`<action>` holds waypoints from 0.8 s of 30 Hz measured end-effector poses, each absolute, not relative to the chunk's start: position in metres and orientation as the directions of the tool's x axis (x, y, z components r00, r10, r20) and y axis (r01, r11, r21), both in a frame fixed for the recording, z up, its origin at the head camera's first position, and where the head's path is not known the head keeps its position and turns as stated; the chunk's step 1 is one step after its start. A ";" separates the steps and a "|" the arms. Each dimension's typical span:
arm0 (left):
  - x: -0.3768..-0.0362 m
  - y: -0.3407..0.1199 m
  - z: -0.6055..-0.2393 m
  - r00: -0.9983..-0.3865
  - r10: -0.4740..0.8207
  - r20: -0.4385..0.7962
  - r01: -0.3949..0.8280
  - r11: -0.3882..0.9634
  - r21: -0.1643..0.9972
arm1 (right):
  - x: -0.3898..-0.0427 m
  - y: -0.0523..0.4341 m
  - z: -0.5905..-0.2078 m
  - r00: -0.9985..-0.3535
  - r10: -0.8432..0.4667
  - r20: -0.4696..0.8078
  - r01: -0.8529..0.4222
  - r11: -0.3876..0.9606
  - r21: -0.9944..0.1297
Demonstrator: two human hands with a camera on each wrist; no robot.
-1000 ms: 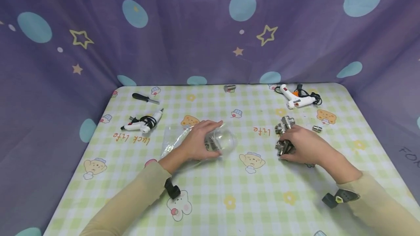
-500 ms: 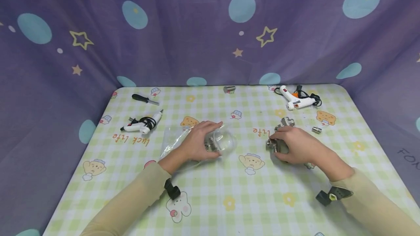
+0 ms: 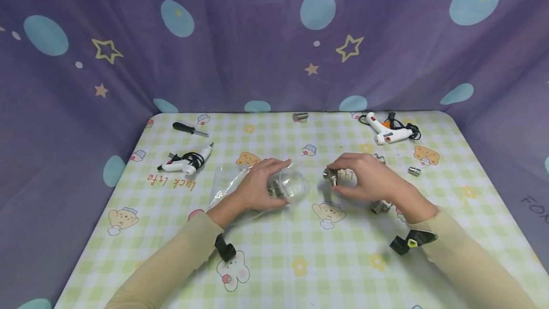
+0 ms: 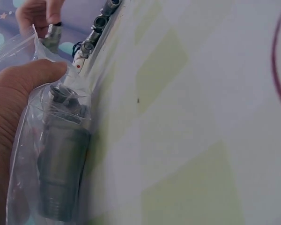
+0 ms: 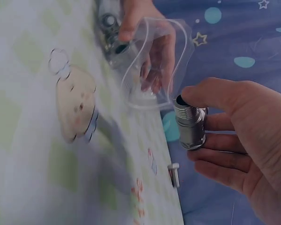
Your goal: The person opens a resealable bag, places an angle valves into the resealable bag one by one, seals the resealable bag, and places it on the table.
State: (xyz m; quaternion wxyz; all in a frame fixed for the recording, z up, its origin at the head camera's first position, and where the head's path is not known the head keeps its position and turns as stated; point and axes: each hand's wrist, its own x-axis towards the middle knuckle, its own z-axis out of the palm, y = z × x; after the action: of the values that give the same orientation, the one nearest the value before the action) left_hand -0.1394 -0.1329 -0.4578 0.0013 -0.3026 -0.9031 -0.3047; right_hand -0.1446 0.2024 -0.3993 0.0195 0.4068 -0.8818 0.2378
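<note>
The right hand (image 3: pixel 364 175) has been moved left from the cluster of metal fittings toward the clear plastic bag (image 3: pixel 257 182), and a threaded metal fitting (image 3: pixel 330 175) is now pinched between its thumb and curled fingers just off the bag's open mouth. The bag is held down on the checked tablecloth (image 3: pixel 300 252) by the left hand (image 3: pixel 257 187), fingers curled round it. Two glue guns (image 3: pixel 388 130) and one screwdriver (image 3: pixel 190 129) are counted at the far edge.
</note>
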 end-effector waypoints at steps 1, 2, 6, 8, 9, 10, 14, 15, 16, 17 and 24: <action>-0.139 -0.133 -0.458 -0.817 0.546 0.186 0.548 0.632 0.549 | -0.145 0.199 -0.399 -0.666 -0.705 0.242 -0.730 0.551 -0.403; -0.139 -0.133 -0.457 -0.817 0.546 0.184 0.547 0.633 0.548 | -0.146 0.195 -0.398 -0.662 -0.703 0.260 -0.735 0.543 -0.406; -0.139 -0.133 -0.457 -0.817 0.549 0.177 0.545 0.635 0.548 | -0.149 0.182 -0.401 -0.653 -0.688 0.317 -0.745 0.510 -0.431; -0.139 -0.132 -0.456 -0.816 0.550 0.178 0.547 0.634 0.547 | -0.149 0.175 -0.403 -0.658 -0.674 0.336 -0.741 0.498 -0.452; -0.139 -0.132 -0.456 -0.814 0.551 0.183 0.550 0.633 0.544 | -0.149 0.172 -0.405 -0.663 -0.666 0.343 -0.736 0.497 -0.459; -0.139 -0.132 -0.456 -0.813 0.552 0.185 0.552 0.632 0.544 | -0.149 0.168 -0.406 -0.668 -0.659 0.347 -0.731 0.493 -0.471; -0.140 -0.133 -0.457 -0.809 0.554 0.196 0.560 0.626 0.543 | -0.147 0.153 -0.409 -0.693 -0.633 0.345 -0.704 0.495 -0.509; -0.140 -0.133 -0.457 -0.807 0.555 0.199 0.563 0.624 0.543 | -0.147 0.150 -0.410 -0.700 -0.628 0.340 -0.696 0.496 -0.519; -0.140 -0.133 -0.457 -0.806 0.557 0.200 0.564 0.621 0.544 | -0.146 0.147 -0.411 -0.708 -0.623 0.333 -0.687 0.495 -0.532; -0.140 -0.134 -0.457 -0.804 0.558 0.204 0.567 0.619 0.543 | -0.146 0.144 -0.412 -0.715 -0.619 0.326 -0.677 0.496 -0.544; -0.139 -0.134 -0.457 -0.803 0.558 0.207 0.566 0.609 0.555 | -0.145 0.127 -0.418 -0.747 -0.610 0.264 -0.618 0.491 -0.615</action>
State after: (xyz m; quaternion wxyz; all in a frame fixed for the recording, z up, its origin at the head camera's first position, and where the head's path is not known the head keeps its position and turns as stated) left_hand -0.1395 -0.1343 -0.4570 0.0064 -0.3135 -0.8970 -0.3115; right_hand -0.1453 0.1275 -0.4179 0.0056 0.3553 -0.8634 0.3582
